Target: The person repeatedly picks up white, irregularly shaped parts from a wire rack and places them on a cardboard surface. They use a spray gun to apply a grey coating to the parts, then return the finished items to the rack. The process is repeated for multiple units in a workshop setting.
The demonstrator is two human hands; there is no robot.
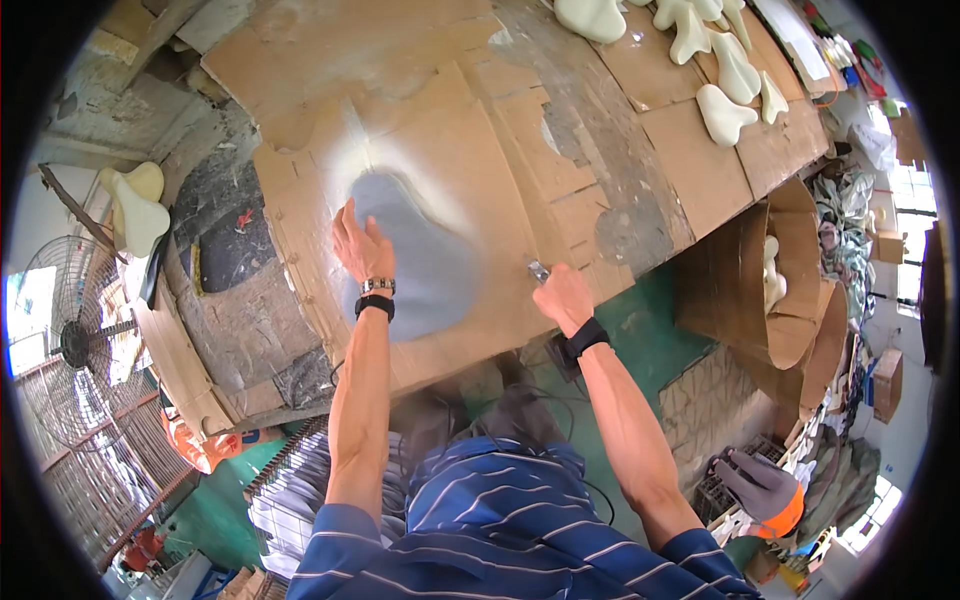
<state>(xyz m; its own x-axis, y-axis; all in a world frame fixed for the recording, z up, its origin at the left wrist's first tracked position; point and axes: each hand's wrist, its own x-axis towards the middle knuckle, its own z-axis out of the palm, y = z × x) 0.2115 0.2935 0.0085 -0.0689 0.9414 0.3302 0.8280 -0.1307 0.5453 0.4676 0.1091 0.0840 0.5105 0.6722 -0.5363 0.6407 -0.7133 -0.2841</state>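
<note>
The grey seat-shaped piece lay in the centre of the frame, slightly left, its narrow end toward the top and its broad end toward me. I judged it light and rather soft, a thing that would give under a firm push and might slide if I leaned on it sideways. Its edge looked the safest place to take hold, with a flat, easy palm.

My left hand rested at its upper left edge, the fingers loosely spread and pinching nothing that I could make out. My right hand, near the centre right, was closed around a small metal tool; its fingers were curled in, and the part inside my fist was hidden.

Beneath the piece was brown cardboard, with a pale haze about the narrow end. Farther out, cream seat shapes lay in the upper right of the frame, above a cardboard box. Another cream shape showed at upper left, above a wire fan.
</note>
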